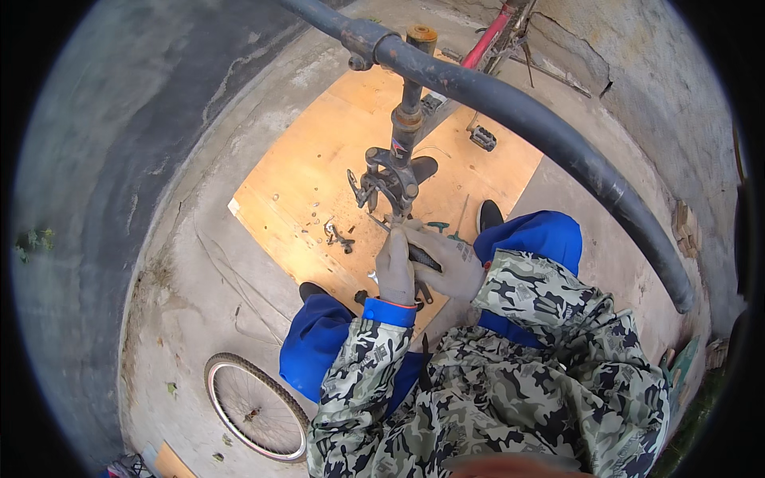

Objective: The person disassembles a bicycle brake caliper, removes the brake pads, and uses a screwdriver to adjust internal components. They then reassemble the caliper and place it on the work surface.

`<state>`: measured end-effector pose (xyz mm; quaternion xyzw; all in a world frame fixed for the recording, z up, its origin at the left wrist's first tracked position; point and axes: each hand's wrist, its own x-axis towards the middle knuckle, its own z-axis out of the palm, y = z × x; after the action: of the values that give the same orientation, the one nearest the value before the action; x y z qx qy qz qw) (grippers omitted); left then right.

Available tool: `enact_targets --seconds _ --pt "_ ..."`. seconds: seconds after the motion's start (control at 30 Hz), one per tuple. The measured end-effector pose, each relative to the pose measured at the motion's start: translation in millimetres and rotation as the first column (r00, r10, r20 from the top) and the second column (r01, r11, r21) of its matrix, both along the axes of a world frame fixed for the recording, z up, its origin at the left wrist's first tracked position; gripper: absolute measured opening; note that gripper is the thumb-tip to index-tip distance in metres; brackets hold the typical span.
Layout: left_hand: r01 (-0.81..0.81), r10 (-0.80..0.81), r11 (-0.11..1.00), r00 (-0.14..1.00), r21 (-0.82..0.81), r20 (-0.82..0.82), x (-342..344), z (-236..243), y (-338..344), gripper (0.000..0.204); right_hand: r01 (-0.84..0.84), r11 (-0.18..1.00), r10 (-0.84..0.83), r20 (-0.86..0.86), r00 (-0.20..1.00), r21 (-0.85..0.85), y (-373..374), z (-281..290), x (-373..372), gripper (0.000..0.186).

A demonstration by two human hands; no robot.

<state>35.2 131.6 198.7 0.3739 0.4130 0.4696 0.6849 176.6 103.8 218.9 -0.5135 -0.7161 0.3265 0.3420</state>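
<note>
My left hand (394,271), in a grey glove, is closed with its fingertips at the lower end of the bicycle fork (406,191). My right hand (450,259), gloved too, is closed against it from the right. Between the palms shows a dark ribbed piece (422,256); its kind I cannot make out. What the fingertips pinch is hidden by the gloves. Just above them, brake arms (365,190) are fixed to the fork. The rusty-topped steering tube (422,36) rises above, and a dark curved handlebar (510,89) crosses over.
A wooden board (279,171) lies under the bicycle, bearing a loose metal brake part (339,237), small scattered hardware and a green-handled tool (438,226). A pedal (482,137) hangs beyond, near the red frame (486,40). A detached wheel (255,408) lies at lower left beside thin cables (231,275).
</note>
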Motion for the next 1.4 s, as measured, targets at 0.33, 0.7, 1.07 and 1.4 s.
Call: enact_targets --seconds 0.33,0.7,1.07,1.4 --pt "-0.031 0.033 0.998 0.998 -0.058 0.048 -21.4 22.8 -17.4 0.053 -0.038 0.999 0.037 -0.014 0.999 -0.028 -12.9 28.8 -21.8 0.057" --pt "-0.087 0.106 0.948 0.993 -0.306 0.047 82.4 49.6 -37.9 0.059 -0.047 0.99 0.055 0.059 0.997 -0.134 -31.1 69.9 77.6 0.057" --pt "-0.037 0.017 0.991 0.989 -0.128 -0.15 144.0 40.9 -93.3 0.067 -0.155 0.969 0.182 0.13 0.975 -0.195 -68.8 48.8 149.5 0.06" --pt "-0.277 0.339 0.913 0.924 -0.3 0.179 155.9 10.8 -101.4 0.061 -0.224 0.97 0.242 0.325 0.914 -0.09 -85.3 51.2 178.8 0.061"
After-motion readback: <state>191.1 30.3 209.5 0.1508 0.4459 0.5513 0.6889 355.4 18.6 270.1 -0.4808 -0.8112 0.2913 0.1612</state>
